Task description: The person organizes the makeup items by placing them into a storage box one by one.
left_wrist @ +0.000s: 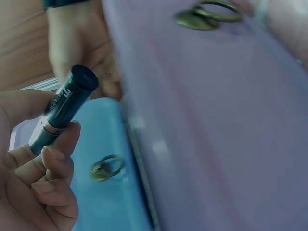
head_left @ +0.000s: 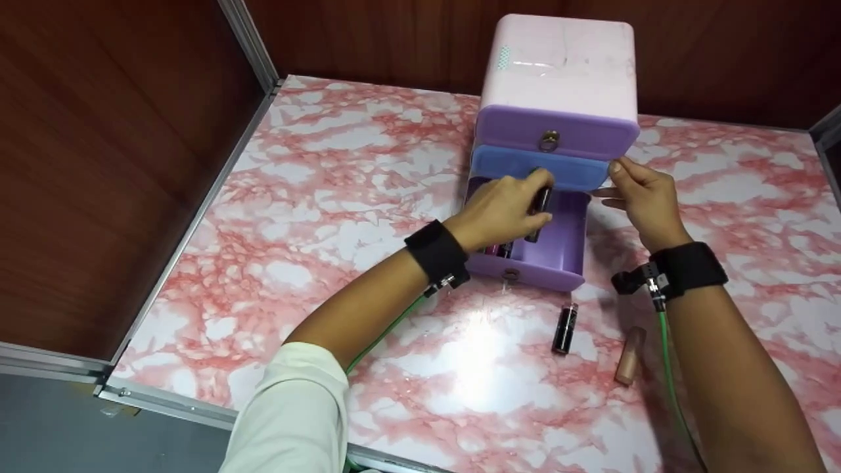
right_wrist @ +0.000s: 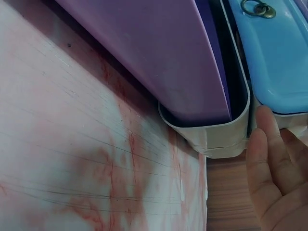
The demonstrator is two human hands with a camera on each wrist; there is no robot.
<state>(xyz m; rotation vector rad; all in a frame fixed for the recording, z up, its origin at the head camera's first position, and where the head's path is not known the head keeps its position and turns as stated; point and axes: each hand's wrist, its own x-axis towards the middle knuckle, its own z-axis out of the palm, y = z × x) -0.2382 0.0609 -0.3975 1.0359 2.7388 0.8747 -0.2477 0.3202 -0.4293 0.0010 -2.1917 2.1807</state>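
Above the pulled-out bottom purple drawer (head_left: 558,230) of a small drawer unit (head_left: 571,59), my left hand (head_left: 496,210) pinches a dark lipstick tube (left_wrist: 65,108) between thumb and fingers. Part of that tube is covered by the hand in the head view. My right hand (head_left: 647,200) reaches to the right edge of the blue middle drawer (head_left: 506,164); in the right wrist view its fingers (right_wrist: 269,144) are nearly straight against that edge. Inside the purple drawer, a dark tube (head_left: 504,250) and a pinkish one lie at the left, partly hidden by the left wrist.
A black lipstick tube (head_left: 565,328) and a brownish tube (head_left: 631,358) lie on the marbled table (head_left: 315,217) in front of the unit. The top purple drawer (head_left: 509,130) is closed, with a ring pull (head_left: 550,140). Green cables run from both wrist bands.
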